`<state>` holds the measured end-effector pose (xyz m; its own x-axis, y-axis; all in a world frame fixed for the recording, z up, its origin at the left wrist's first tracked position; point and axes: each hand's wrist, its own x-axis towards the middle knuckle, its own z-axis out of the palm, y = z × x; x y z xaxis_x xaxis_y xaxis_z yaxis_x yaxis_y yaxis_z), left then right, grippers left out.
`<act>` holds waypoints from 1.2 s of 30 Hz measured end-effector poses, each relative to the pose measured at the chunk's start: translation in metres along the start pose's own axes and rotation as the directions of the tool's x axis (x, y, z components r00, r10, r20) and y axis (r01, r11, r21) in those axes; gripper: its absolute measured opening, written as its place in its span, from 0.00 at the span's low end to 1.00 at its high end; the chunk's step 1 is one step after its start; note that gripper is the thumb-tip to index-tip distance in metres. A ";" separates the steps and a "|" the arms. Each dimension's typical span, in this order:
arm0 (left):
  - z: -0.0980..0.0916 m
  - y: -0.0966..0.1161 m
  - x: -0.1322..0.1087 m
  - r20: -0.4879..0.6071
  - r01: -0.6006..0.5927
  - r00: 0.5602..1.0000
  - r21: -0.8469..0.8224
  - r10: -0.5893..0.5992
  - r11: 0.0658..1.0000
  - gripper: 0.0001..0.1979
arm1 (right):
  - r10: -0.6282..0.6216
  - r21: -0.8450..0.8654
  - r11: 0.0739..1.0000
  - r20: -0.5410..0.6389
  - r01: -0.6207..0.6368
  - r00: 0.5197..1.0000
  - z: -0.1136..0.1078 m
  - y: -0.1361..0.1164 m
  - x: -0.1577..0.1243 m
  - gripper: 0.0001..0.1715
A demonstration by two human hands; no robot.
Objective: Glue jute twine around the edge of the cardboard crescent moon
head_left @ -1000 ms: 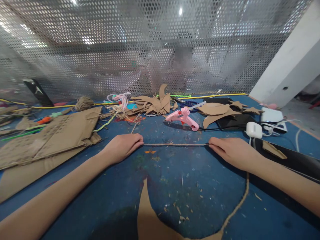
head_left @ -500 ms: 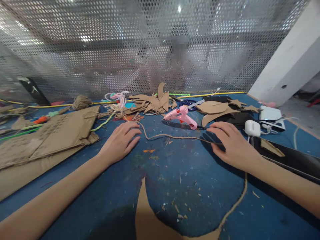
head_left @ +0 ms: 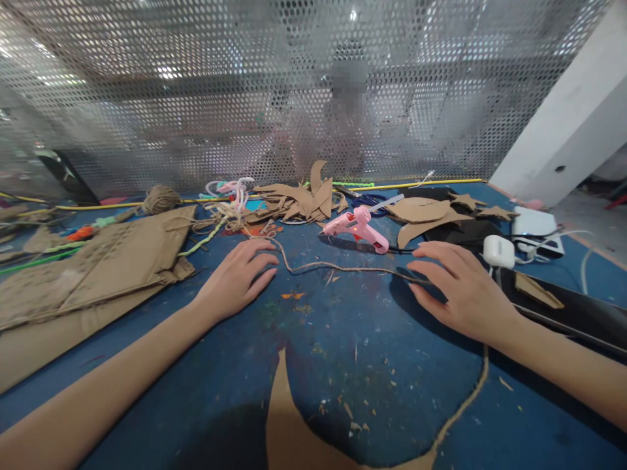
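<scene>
My left hand (head_left: 238,279) lies palm down on the blue table, fingers loosely bent and apart, beside the brown twine (head_left: 337,267). The twine runs across to my right hand (head_left: 463,294), which hovers over it with its fingers spread; whether a finger touches the strand is hidden. Past that hand the twine curves down to the tip of a crescent-shaped piece of cardboard (head_left: 289,421), cut off by the lower edge of the view. A pink glue gun (head_left: 360,230) rests on its side between and beyond my hands.
Cardboard sheets (head_left: 112,261) lie at the left, near a ball of twine (head_left: 160,199). Cardboard cutouts (head_left: 298,199) are heaped at the back, with leaf-like ones (head_left: 421,210) farther right. A white earbud case (head_left: 498,251) stands at the right. Perforated metal mesh (head_left: 274,98) closes off the back.
My right hand has shifted slightly and its fingers have spread a little more. The left hand stays in place, and the twine looks unchanged.
</scene>
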<state>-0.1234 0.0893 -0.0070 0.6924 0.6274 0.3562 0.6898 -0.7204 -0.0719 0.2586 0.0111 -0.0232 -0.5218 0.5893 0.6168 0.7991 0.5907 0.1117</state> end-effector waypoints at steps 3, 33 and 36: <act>0.000 0.000 0.000 0.001 0.001 1.000 -0.002 -0.001 1.000 0.11 | -0.012 -0.001 1.000 -0.002 0.012 1.000 0.000 0.000 0.000 0.11; -0.034 0.114 -0.002 0.150 -0.420 0.771 -0.611 0.618 0.671 0.09 | -0.126 0.234 0.971 0.352 0.044 0.927 0.003 -0.023 0.000 0.11; -0.039 0.141 -0.011 0.160 -0.462 0.702 -0.639 0.694 0.615 0.12 | -0.112 0.246 0.969 0.351 0.024 0.930 0.004 -0.023 -0.001 0.11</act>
<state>-0.0417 -0.0311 0.0154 0.9986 -0.0120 0.0512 -0.0309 -0.9219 0.3861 0.2392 -0.0006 -0.0296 -0.6792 0.6752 0.2878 0.6884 0.7220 -0.0693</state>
